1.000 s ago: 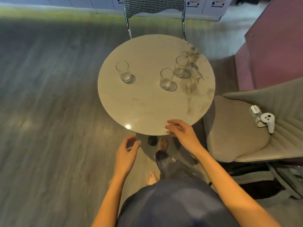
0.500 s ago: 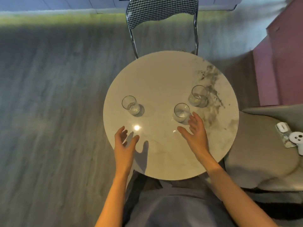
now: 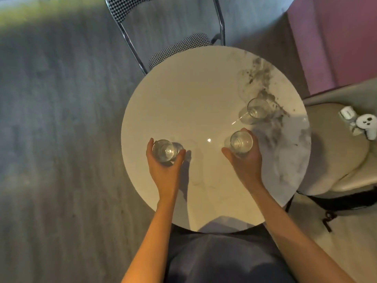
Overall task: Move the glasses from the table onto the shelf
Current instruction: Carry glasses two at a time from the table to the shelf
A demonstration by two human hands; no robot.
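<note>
Left hand (image 3: 165,170) grips clear round glass (image 3: 164,150); right hand (image 3: 247,166) grips second glass (image 3: 240,142); round marble tabletop (image 3: 193,99).

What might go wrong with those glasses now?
The left hand grips the left glass and the right hand grips the middle glass; smooth glass may slip, and no hand is free to catch it. The third glass stands close beyond the right hand on the table; lifting carelessly might knock it.

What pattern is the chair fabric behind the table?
The chair is black-and-white houndstooth, clearest in the head view.
</note>
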